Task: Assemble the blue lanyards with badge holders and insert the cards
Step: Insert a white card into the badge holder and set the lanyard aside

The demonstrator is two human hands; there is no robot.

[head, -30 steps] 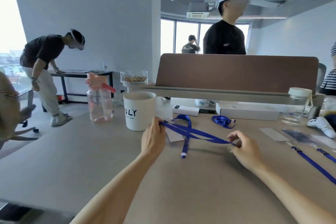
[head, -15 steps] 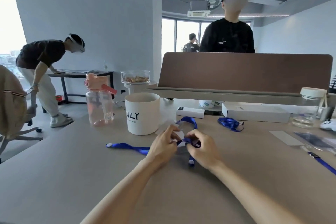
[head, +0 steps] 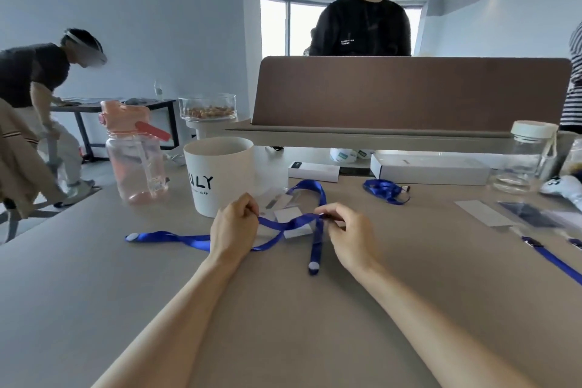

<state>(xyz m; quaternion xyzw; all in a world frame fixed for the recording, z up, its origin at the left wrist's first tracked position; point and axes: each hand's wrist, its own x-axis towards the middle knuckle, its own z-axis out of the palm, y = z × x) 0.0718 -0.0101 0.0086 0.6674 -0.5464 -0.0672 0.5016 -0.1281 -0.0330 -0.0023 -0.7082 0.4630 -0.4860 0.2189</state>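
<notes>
Just in front of the white mug on the bench, the left hand and right hand each have a pinching grip on the blue lanyard, its strap stretched between them over a white card; untangling seems in hand, and the next move likely calls for working its clip end free.

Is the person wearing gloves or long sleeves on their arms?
No. The left hand and right hand are bare, with no gloves. Both forearms are bare too, with no sleeves in view. I see no watch, ring or bracelet.
</notes>
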